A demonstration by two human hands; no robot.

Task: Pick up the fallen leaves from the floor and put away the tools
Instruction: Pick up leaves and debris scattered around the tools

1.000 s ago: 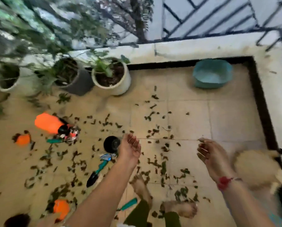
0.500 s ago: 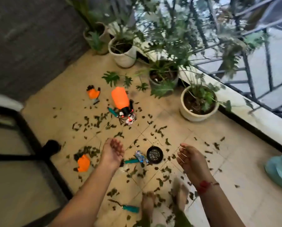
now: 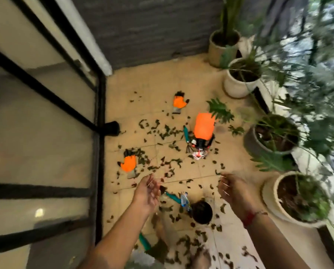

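The left hand (image 3: pixel 147 194) and right hand (image 3: pixel 235 190) hang loosely curled, gripping nothing. Dark dried fallen leaves (image 3: pixel 162 133) litter the tan tiled floor (image 3: pixel 143 90) mid-frame. Person could tread on the teal-handled metal trowel (image 3: pixel 172 197), lower centre.

View swings left over the last second: the teal basin and the railing corner drop out of frame, and the glass door (image 3: pixel 45 133) with its black bars plus the grey wall (image 3: pixel 152 26) now fill the left and top. The orange sprayer (image 3: pixel 204 129) and both orange gloves, far (image 3: pixel 178 101) and near (image 3: pixel 129 163), shift from the left edge to mid-frame. The small black pot (image 3: pixel 201 212) now sits between the left hand (image 3: pixel 147 193) and right hand (image 3: pixel 235 191) rather than left of both, and the frame is blurrier.
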